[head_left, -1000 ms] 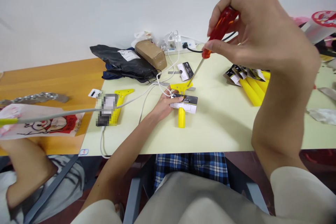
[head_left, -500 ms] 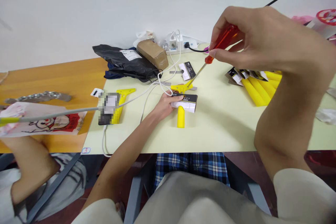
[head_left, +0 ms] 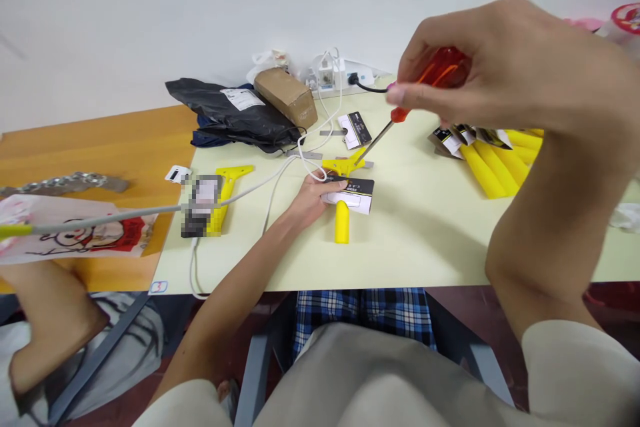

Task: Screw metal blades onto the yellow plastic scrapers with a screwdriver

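Note:
My right hand is wrapped round the red handle of a screwdriver, high over the table. Its metal shaft slants down to the left, and the tip meets the head of a yellow scraper. My left hand grips that scraper at its neck, thumb on top. A black and white card surrounds or covers the scraper's handle just under the head. Behind the head, a grey blade strip partly shows. Another card lies beyond, beside a thin grey strip.
Several yellow scrapers with cards lie to the right. At left are another yellow scraper and a blurred-out device. White cables cross the table near my left hand. A black bag, cardboard box and power strip stand behind.
The view has shifted slightly. My right hand has turned a little around the screwdriver handle, while the tip stays on the scraper head. My left hand keeps its hold.

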`<action>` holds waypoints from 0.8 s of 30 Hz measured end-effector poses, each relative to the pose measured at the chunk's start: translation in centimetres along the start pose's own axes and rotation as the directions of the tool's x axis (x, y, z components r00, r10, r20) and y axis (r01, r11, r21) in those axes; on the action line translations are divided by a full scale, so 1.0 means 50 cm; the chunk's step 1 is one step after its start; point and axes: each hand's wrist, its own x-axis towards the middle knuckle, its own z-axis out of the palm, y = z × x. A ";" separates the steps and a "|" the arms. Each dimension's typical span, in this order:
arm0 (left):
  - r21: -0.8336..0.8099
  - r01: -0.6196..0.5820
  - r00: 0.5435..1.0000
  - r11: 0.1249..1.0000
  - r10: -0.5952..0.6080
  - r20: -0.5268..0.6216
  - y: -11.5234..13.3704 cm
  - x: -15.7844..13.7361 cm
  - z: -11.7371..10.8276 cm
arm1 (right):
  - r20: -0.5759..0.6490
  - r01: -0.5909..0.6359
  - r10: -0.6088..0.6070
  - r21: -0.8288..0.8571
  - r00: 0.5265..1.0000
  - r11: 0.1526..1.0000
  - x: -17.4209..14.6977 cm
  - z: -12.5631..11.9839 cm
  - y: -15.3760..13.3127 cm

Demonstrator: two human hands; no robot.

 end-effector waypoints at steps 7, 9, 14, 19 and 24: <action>-0.004 0.000 0.999 1.000 0.000 -0.036 0.003 0.003 0.002 | 0.138 0.136 -0.145 0.073 0.980 0.988 -0.003 0.003 0.012; -0.010 -0.008 0.999 1.000 0.007 -0.041 0.007 0.001 0.005 | 0.087 0.059 -0.058 -0.014 0.995 0.998 -0.005 0.000 0.005; -0.014 -0.010 1.000 1.000 0.010 -0.026 0.011 -0.005 0.011 | -0.010 0.014 -0.014 -0.024 1.000 1.000 -0.006 -0.002 -0.023; -0.029 -0.011 1.000 1.000 0.010 -0.018 0.009 -0.005 0.010 | -0.058 -0.050 0.044 -0.103 0.997 0.993 -0.004 0.005 -0.019; -0.033 -0.002 0.999 0.999 0.001 -0.036 0.011 -0.007 0.013 | 0.020 0.016 -0.016 -0.001 1.000 1.000 -0.004 0.008 -0.013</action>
